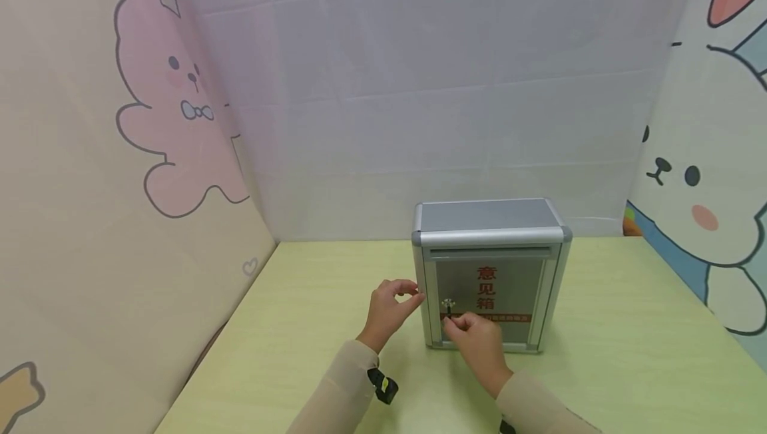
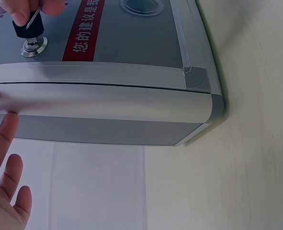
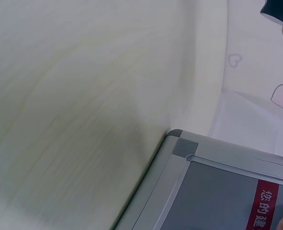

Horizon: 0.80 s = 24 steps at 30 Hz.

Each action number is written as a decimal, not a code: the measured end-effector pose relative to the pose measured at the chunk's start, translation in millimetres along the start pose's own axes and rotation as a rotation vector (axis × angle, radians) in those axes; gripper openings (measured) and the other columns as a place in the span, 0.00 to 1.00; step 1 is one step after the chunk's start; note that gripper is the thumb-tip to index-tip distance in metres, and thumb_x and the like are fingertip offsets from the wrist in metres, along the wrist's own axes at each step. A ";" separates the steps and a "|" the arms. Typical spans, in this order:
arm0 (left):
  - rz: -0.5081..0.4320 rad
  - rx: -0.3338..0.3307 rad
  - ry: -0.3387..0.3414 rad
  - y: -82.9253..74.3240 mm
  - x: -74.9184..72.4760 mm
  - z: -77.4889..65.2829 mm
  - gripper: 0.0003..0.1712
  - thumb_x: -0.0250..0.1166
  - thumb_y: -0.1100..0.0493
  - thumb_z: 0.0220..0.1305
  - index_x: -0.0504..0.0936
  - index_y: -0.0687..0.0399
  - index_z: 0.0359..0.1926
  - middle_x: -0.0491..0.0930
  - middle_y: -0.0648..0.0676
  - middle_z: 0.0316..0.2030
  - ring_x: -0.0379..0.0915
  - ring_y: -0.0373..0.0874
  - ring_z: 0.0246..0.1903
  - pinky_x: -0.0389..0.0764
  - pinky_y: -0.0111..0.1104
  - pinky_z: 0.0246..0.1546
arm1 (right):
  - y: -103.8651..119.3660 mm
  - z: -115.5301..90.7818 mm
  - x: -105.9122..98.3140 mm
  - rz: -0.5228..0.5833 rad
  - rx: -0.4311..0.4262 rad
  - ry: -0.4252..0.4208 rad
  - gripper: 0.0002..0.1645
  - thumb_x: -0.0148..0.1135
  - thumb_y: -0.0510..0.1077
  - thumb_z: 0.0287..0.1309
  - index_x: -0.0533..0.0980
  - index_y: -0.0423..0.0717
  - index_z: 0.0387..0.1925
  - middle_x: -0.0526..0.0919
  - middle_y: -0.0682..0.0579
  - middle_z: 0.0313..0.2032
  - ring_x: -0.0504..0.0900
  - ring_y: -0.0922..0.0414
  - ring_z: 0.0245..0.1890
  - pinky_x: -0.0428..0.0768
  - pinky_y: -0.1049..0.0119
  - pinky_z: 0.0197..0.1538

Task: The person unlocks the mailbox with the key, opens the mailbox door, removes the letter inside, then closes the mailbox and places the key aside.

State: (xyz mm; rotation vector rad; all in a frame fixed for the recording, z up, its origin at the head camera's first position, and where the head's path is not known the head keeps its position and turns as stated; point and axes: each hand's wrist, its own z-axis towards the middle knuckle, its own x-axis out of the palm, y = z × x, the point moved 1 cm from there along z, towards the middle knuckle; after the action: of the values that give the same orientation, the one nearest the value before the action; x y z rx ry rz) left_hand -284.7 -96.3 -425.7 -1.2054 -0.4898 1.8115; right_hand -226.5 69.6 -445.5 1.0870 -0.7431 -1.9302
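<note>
A grey metal suggestion box (image 1: 488, 217) with silver edges and red lettering stands on the table. My right hand (image 1: 479, 344) pinches the black-headed key (image 2: 28, 31) at the round lock (image 2: 34, 48) on its front. A thin metal ring shows by these fingertips in the left wrist view. Against the box's left side edge rest the fingertips of my left hand (image 1: 389, 307), its fingers relaxed and gripping nothing. In the right wrist view, only small parts of the hands show at the right border.
The box stands on a pale yellow-green table (image 1: 323, 301). A white cloth wall (image 1: 383, 121) rises behind, with rabbit-printed panels on both sides. Dark wrist straps (image 1: 383, 386) sit on the sleeves. A clear round piece (image 2: 142, 5) is on the box front.
</note>
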 end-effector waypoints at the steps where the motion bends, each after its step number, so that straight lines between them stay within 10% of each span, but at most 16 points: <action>1: 0.000 -0.001 0.001 0.0 -0.1 -0.2 0.10 0.70 0.59 0.56 0.85 0.62 0.37 0.84 0.53 0.31 0.73 0.47 0.35 0.74 0.32 0.35 | 0.0 -0.1 0.1 0.000 0.006 0.003 0.11 0.66 0.35 0.50 0.77 0.41 0.15 0.75 0.57 0.13 0.61 0.70 0.13 0.65 0.72 0.18; 24: 0.022 0.036 -0.006 0.4 -0.1 0.5 0.09 0.70 0.60 0.56 0.85 0.62 0.36 0.84 0.54 0.30 0.73 0.46 0.33 0.76 0.36 0.35 | -2.2 -1.7 1.6 0.013 0.083 0.012 0.12 0.66 0.36 0.51 0.77 0.42 0.15 0.75 0.58 0.13 0.63 0.67 0.14 0.65 0.72 0.19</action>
State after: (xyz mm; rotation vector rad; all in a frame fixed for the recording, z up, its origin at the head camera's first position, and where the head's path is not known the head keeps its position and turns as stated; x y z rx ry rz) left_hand -285.4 -96.6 -425.8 -1.1851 -0.4468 1.8359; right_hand -226.3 69.2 -448.7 1.1403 -0.8277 -1.8947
